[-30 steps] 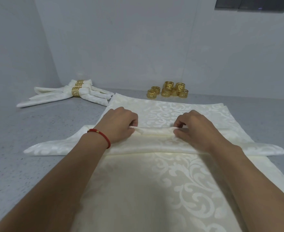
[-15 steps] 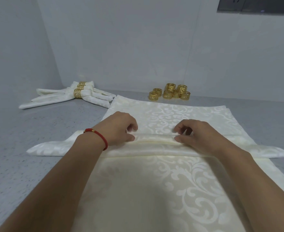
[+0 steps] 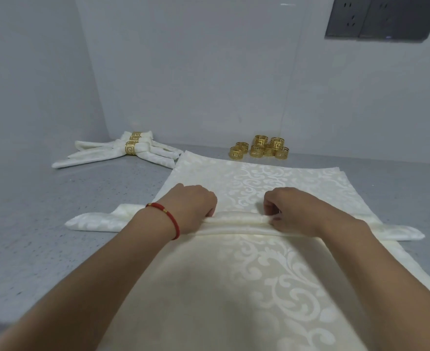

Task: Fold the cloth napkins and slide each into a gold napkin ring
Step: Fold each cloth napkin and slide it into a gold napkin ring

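Two hands at frame centre on one rolled cream napkin [image 3: 239, 221] lying crosswise on a stack of flat napkins [image 3: 246, 178]. Left hand [image 3: 191, 206] at 9 o'clock of the roll, fingers curled, pinching its upper fold; red bracelet [image 3: 173, 221] on that wrist. Right hand [image 3: 292, 209] at 3 o'clock, fingers curled, pinching the same fold. Loose gold rings [image 3: 259, 148] at 12 o'clock by the wall: about seven, partly overlapping. Finished ringed napkins [image 3: 122, 153] at 10 o'clock: three gold bands visible. Grey table [image 3: 56, 249] underneath.
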Motion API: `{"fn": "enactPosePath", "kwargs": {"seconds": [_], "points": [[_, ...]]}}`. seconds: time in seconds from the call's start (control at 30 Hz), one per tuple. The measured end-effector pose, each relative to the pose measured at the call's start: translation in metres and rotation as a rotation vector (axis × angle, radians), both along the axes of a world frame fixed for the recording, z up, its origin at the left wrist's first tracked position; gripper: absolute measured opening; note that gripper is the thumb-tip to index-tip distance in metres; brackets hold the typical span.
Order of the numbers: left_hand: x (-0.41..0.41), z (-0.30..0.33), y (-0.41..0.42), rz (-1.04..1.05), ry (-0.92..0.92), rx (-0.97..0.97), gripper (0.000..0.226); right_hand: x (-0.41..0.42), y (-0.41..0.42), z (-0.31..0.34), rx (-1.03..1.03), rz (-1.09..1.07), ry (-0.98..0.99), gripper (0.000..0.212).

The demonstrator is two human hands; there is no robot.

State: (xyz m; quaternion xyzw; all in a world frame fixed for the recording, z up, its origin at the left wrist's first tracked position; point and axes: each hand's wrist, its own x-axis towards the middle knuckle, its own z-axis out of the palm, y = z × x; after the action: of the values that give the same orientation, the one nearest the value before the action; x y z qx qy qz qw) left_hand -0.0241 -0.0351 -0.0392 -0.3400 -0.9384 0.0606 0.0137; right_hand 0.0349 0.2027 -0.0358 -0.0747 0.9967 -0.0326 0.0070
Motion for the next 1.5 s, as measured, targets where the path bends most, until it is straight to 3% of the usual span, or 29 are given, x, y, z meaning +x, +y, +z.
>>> {"fn": "enactPosePath", "kwargs": {"seconds": [0.1,0.23,0.4,0.5,0.63,0.73,0.83,0.87,0.97,1.07,1.17,1.27,1.37,1.5], "points": [[0.011,-0.005,-0.014,0.003,-0.040,0.199,0.027,0.011,0.001,0.000,0.044,0.027,-0.008,0.012],[0.008,-0.027,-0.021,0.131,0.043,0.457,0.026,0.018,0.013,-0.015,-0.254,-0.076,0.194,0.013],[0.014,-0.036,-0.018,0.054,0.085,0.356,0.021,0.018,0.017,-0.043,-0.276,-0.051,0.249,0.016],[0.024,-0.036,-0.015,0.051,0.389,0.175,0.016,0.023,0.016,-0.045,-0.154,-0.002,0.316,0.015],[0.049,-0.032,-0.012,0.023,0.388,0.077,0.033,0.036,0.011,-0.043,0.118,0.103,0.438,0.014],[0.060,-0.033,-0.017,0.008,0.355,0.071,0.031,0.046,0.010,-0.039,0.260,0.147,0.401,0.028],[0.074,-0.038,-0.019,0.095,0.221,0.175,0.016,0.056,0.005,-0.037,0.317,0.163,0.357,0.020],[0.078,-0.038,-0.019,0.121,0.157,0.229,0.008,0.058,0.003,-0.033,0.306,0.155,0.327,0.018],[0.083,-0.048,-0.022,0.108,0.013,0.309,0.040,0.061,-0.008,-0.009,0.207,0.020,0.151,0.017],[0.081,-0.061,-0.023,0.089,0.033,0.258,0.049,0.050,-0.032,0.007,0.223,-0.067,0.242,0.021],[0.080,-0.065,-0.023,0.104,0.016,0.301,0.050,0.029,-0.065,0.001,0.130,-0.030,0.358,0.041],[0.082,-0.064,-0.027,0.082,0.100,0.317,0.048,0.010,-0.080,-0.019,0.115,-0.024,0.194,0.058],[0.074,-0.060,-0.029,0.125,0.016,0.375,0.042,0.004,-0.075,-0.042,-0.014,-0.033,-0.024,0.067],[0.060,-0.043,-0.022,0.250,-0.001,0.467,0.032,-0.002,-0.070,-0.049,-0.116,-0.067,-0.083,0.071]]}}
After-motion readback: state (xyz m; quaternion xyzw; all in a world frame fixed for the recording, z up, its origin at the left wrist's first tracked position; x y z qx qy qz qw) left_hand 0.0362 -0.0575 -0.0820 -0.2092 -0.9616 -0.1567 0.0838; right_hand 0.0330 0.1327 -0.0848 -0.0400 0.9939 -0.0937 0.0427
